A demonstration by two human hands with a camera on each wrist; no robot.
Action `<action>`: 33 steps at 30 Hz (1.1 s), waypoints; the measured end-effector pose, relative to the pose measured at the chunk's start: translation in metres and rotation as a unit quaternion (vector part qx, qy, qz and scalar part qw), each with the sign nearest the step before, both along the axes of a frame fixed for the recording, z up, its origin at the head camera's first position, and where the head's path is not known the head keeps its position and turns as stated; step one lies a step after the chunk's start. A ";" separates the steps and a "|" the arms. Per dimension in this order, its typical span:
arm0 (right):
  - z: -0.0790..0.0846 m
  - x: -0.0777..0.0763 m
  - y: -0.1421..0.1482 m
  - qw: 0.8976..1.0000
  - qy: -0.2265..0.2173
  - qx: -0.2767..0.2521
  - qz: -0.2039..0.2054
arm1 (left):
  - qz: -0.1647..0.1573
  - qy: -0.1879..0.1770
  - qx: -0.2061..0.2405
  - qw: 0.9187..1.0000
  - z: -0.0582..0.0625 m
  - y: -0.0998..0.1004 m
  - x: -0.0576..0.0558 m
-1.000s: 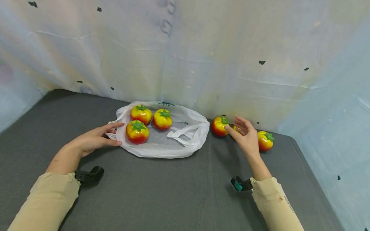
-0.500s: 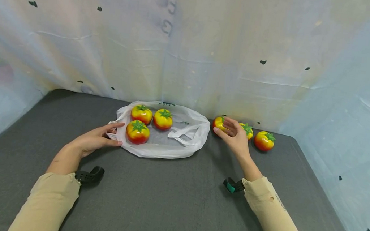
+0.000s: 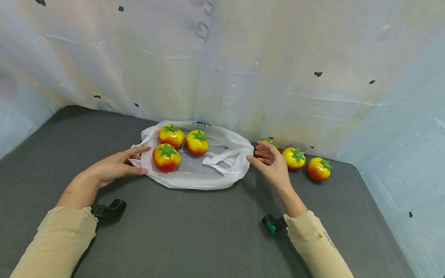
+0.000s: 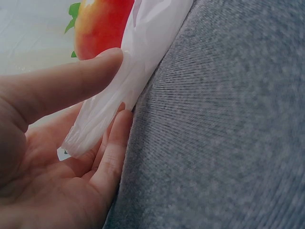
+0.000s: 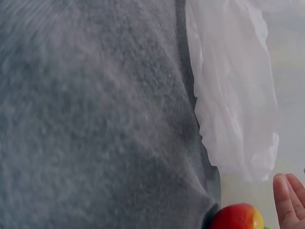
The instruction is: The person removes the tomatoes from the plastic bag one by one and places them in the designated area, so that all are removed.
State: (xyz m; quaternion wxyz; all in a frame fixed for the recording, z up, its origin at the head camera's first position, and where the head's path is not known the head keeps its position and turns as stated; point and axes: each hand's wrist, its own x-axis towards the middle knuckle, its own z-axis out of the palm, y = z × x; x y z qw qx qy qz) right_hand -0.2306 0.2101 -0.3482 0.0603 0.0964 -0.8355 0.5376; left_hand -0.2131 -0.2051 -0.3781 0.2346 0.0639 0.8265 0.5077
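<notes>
A white plastic bag lies spread with its mouth open on the dark grey cloth. Three red-and-yellow tomatoes sit inside: a front one, a back left one and a back right one. My left hand is at the bag's left end, thumb and fingers spread, the gathered plastic lying between them. My right hand is by the bag's right edge, fingers loosely bent and nothing in them. Behind it, a partly hidden tomato rests on the cloth.
Two more tomatoes stand to the right, a nearer one and a farther one. A pale printed curtain hangs right behind the cloth surface, with side sheets at left and right.
My right hand has moved left, past the leftmost loose tomato to the bag's right edge, uncovering the middle tomato. My left hand and the bag stay in place.
</notes>
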 end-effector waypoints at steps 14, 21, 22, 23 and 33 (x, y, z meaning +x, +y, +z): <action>0.002 0.004 -0.016 0.999 -0.022 -0.002 0.028 | -0.006 -0.001 -0.002 1.000 0.002 -0.001 0.000; 0.025 0.020 -0.034 0.999 -0.026 0.005 0.036 | -0.007 0.000 0.000 1.000 0.001 -0.001 0.000; 0.027 0.021 -0.036 0.999 -0.025 0.008 0.035 | -0.007 0.000 0.000 1.000 0.001 -0.001 0.001; 0.028 0.022 -0.038 0.999 -0.025 0.010 0.034 | -0.007 0.001 0.001 1.000 0.002 -0.001 0.001; 0.016 0.012 -0.044 0.999 -0.012 0.005 0.046 | 0.000 0.005 0.000 1.000 0.004 0.001 0.003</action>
